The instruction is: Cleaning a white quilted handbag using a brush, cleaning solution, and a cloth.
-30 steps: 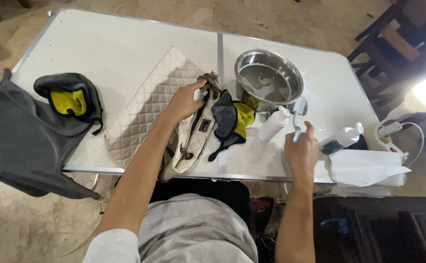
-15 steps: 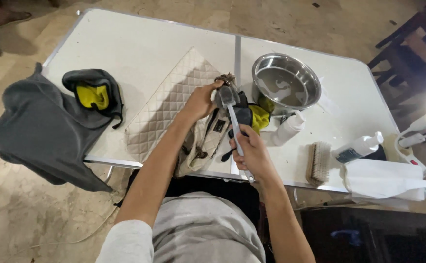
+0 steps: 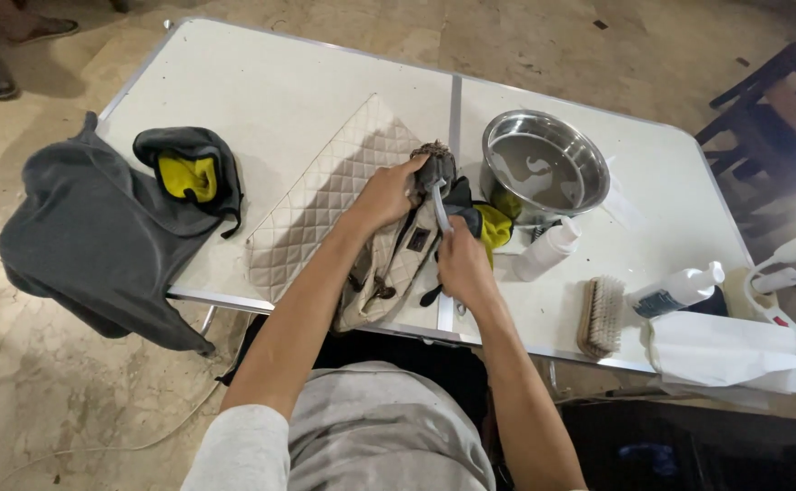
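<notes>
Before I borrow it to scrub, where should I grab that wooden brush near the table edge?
Probably across the long sides of the wooden brush, coming from above. It seems to lie on its side on the white table, clear of the white bottle.

White folding table [image 3: 307, 100], quilted mat [image 3: 325, 205], steel bowl [image 3: 544, 168], brush [image 3: 603, 315]
</notes>
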